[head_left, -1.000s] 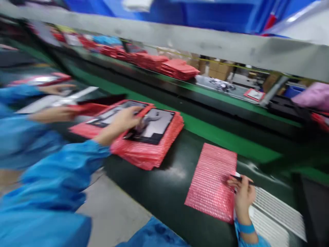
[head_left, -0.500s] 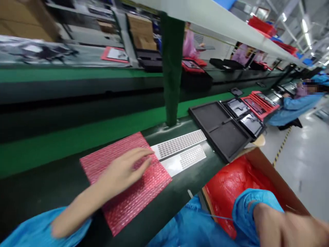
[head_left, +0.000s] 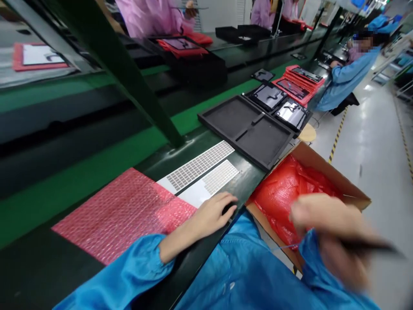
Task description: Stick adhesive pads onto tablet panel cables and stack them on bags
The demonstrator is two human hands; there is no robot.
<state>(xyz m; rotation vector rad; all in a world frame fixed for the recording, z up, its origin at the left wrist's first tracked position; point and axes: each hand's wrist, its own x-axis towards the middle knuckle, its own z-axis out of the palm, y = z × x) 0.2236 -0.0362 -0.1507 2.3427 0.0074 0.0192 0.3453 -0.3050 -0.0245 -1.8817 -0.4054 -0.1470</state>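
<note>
My left hand (head_left: 211, 214) lies on the front edge of the dark bench, fingers stretched forward and down, empty. Its fingertips are at the near corner of two white label sheets (head_left: 201, 172). A pink bubble-wrap bag (head_left: 119, 213) lies flat on the bench just left of that hand. My right hand (head_left: 325, 228) is smeared by motion, low at the right over the cardboard box (head_left: 342, 183). It is closed around a thin dark stick-like tool (head_left: 368, 246).
The box holds red bubble bags (head_left: 287, 189). A black two-pocket tray (head_left: 248, 129) lies beyond the label sheets, with more trays and red stacks (head_left: 300, 79) further on. A slanted green post (head_left: 129, 86) rises from the bench. Persons in blue (head_left: 348, 73) and pink (head_left: 151, 17) work nearby.
My view swung right. My left hand slid off the pink bag to the bench edge by the label sheets. My right hand rose over the box, and the dark tool shows in it.
</note>
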